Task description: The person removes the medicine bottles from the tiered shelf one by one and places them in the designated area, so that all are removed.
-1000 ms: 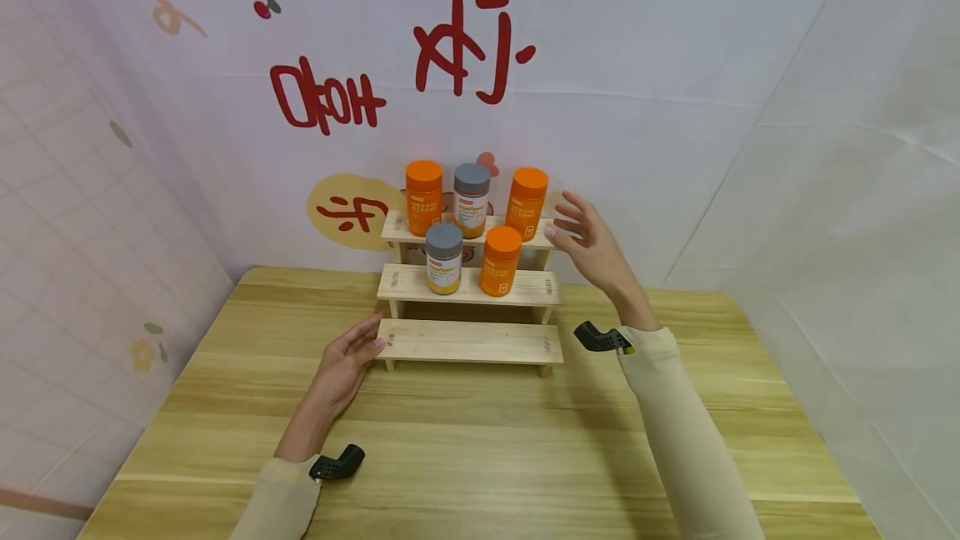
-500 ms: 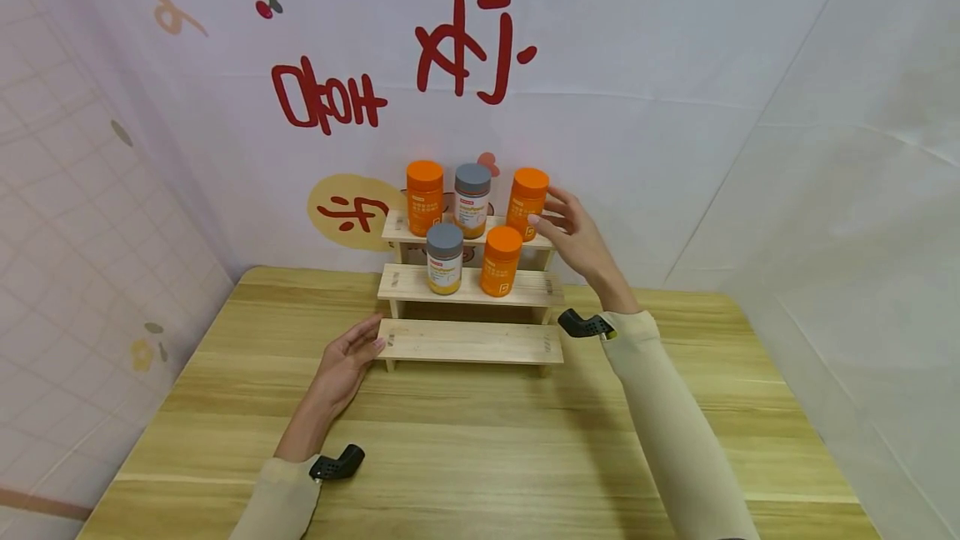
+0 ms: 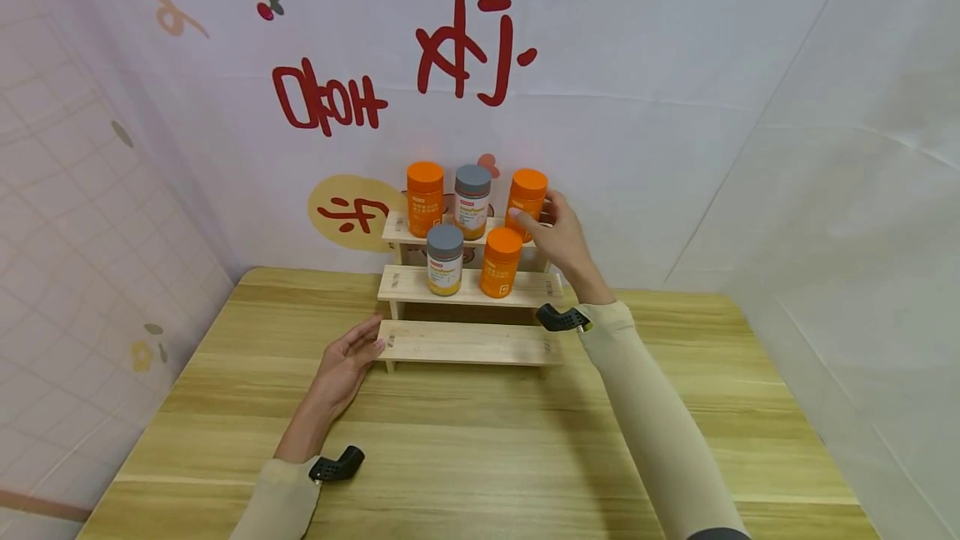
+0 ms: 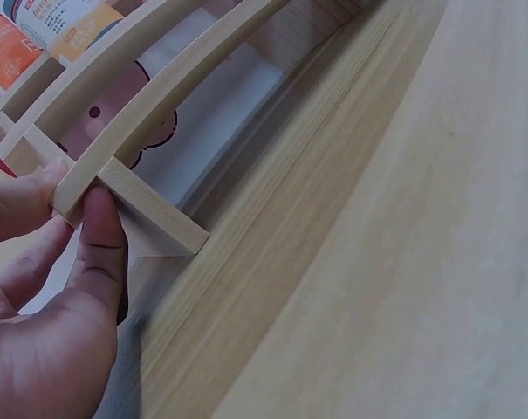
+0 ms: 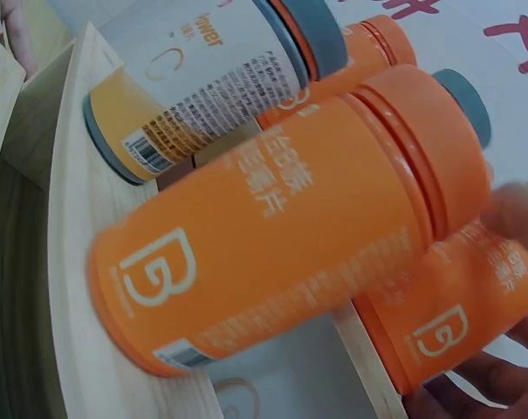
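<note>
Against a printed white backdrop (image 3: 637, 65), a stepped rack (image 3: 397, 280) is set on the counter (image 3: 450, 457), its bottom shelf (image 3: 468, 342) pinched by the left hand (image 3: 347, 367). On the top shelf (image 3: 397, 226), the rightmost jar (image 3: 528, 200) is clasped by the right hand (image 3: 561, 236), thumb opposite fingers. Grasping seems in hand; a firm hold, clear of the lower orange jar (image 3: 500, 267), is called for.

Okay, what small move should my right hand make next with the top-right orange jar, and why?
Probably lift the top-right orange jar straight up a little. Your right hand appears to grip it, the lower orange jar stands close in front on the middle shelf, and your left hand pinches the bottom shelf at its left end.
</note>
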A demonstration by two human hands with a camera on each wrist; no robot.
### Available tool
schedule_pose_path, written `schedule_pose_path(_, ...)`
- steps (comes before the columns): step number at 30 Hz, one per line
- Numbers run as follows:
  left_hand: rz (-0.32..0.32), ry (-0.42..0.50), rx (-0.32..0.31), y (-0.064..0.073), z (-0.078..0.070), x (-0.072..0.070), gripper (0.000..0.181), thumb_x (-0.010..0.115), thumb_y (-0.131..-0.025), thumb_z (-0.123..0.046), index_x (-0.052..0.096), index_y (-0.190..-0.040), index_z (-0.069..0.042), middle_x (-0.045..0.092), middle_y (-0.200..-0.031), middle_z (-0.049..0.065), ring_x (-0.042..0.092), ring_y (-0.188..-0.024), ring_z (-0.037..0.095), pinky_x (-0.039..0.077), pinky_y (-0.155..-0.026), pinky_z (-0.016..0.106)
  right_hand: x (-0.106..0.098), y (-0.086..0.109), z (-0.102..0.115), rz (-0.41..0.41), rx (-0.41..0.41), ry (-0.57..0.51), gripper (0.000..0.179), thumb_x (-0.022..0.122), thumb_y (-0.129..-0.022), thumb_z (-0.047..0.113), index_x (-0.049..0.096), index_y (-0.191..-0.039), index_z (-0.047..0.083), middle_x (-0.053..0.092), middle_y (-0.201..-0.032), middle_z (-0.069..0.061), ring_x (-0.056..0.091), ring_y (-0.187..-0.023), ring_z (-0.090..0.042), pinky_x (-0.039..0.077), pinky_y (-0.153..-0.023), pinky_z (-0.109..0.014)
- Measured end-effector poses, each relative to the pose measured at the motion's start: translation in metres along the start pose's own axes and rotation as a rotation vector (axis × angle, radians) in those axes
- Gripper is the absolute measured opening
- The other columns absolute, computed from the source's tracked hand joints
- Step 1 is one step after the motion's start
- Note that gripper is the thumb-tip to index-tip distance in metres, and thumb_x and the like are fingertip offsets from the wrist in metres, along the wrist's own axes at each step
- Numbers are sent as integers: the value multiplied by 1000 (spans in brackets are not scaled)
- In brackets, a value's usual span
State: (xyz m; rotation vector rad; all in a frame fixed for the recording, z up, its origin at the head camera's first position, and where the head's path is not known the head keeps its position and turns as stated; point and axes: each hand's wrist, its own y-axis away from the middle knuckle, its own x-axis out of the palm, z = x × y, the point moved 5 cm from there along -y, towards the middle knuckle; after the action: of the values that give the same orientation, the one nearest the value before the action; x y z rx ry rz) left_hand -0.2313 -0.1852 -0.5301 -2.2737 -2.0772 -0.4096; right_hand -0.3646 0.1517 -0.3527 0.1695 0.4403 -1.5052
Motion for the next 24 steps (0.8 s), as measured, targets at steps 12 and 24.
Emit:
schedule_pose_path(12,-8,8,2,0,0,0,61,62,-102,-5,38,-157,-3,47,-131,-1,52,-119,2,50,-96,13,1,3,-1,-30,-23,8,69,73,-94,48,46,-151,20,59,-141,-12,58,-126,-31,50,-107,-51)
schedule_pose_path(24,3,19,15,0,-1,1,62,61,-102,-4,35,-158,-1,49,-130,-1,53,-117,3,51,-95,14,-10,14,1,-53,-48,-20,64,73,-94,46,48,-149,23,62,-139,-10,58,-127,-28,48,-111,-49)
